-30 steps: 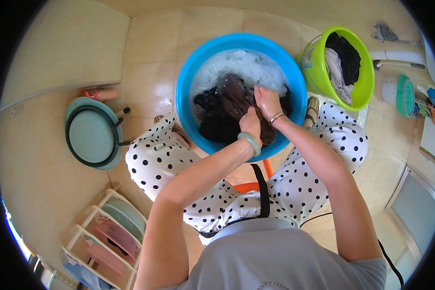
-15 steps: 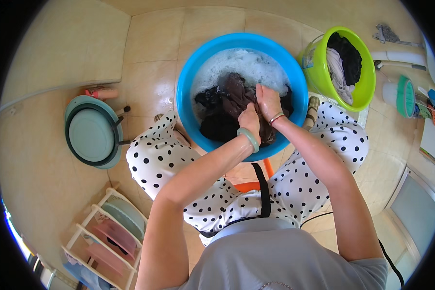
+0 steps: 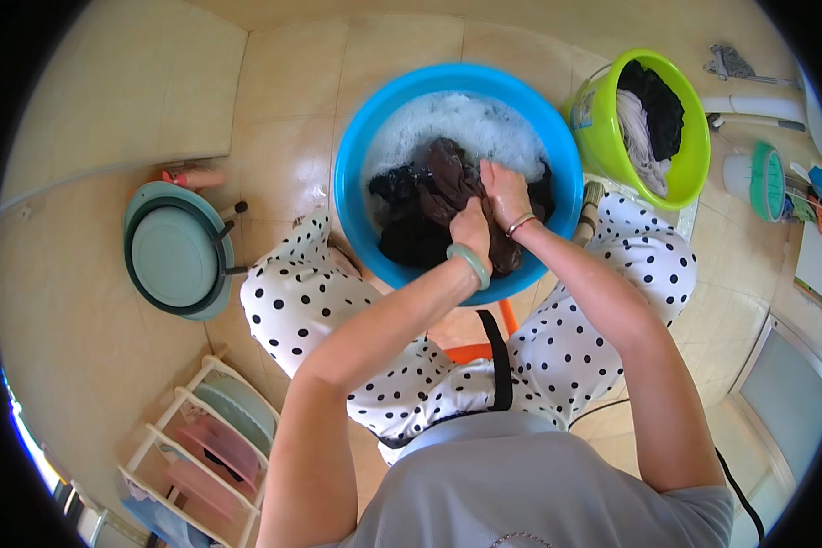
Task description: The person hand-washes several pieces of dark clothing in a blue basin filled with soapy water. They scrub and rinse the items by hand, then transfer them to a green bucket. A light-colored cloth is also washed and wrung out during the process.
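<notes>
Between my knees stands a round blue basin (image 3: pixel 349 173) of sudsy water, with white foam (image 3: pixel 457 119) along its far side. A wet dark brown garment (image 3: pixel 449 183) is bunched up in its middle. My left hand (image 3: pixel 471 228), below a pale green bangle, is closed on the brown cloth. Just to its right, my right hand (image 3: pixel 506 194), with a thin bracelet at the wrist, grips the same garment, its fingers partly hidden. Black clothes (image 3: pixel 409 239) lie soaking around the brown one.
A lime-green bucket (image 3: pixel 699 146) holding black and grey clothes stands right of the basin. Teal basins (image 3: pixel 175 256) lean at the left wall. A cream rack (image 3: pixel 146 447) with pink and green basins stands at lower left. A teal-rimmed tub (image 3: pixel 769 183) sits at far right.
My right hand's fingers have shifted slightly and look a little straighter on the cloth. My left hand stays nearly in place, and the garment's folds have moved slightly.
</notes>
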Demonstrator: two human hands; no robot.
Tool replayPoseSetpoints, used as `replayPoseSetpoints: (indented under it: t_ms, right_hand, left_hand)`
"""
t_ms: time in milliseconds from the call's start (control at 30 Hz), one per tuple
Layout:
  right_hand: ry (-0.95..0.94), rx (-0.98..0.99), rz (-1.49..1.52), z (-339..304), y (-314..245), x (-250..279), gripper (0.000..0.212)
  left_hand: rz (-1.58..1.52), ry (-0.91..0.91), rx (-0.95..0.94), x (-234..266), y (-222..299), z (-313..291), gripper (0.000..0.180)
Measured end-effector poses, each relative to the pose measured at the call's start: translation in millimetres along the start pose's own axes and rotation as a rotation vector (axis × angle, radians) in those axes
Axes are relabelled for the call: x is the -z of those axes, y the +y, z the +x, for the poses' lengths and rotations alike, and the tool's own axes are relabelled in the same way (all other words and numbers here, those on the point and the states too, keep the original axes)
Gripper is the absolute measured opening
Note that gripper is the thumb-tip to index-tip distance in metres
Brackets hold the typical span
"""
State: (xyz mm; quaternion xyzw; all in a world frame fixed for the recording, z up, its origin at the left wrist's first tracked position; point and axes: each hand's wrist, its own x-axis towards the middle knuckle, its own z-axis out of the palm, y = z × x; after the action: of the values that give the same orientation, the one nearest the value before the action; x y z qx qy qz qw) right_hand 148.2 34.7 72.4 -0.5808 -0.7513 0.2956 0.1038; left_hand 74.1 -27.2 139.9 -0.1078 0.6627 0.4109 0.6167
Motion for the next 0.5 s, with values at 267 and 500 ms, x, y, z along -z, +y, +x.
replayPoseSetpoints:
  t_ms: [267, 500]
  right_hand:
    - [-0.083, 0.331, 0.290, -48.0, -106.0, 33.7, 0.023]
    - [0.050, -0.078, 0.439, 22.4, 0.9, 48.3, 0.029]
  left_hand:
    - [0.143, -0.238, -0.190, 66.5, -2.6, 78.6, 0.023]
    - [-0.504, -0.186, 0.022, 27.2, 25.9, -1.0, 0.040]
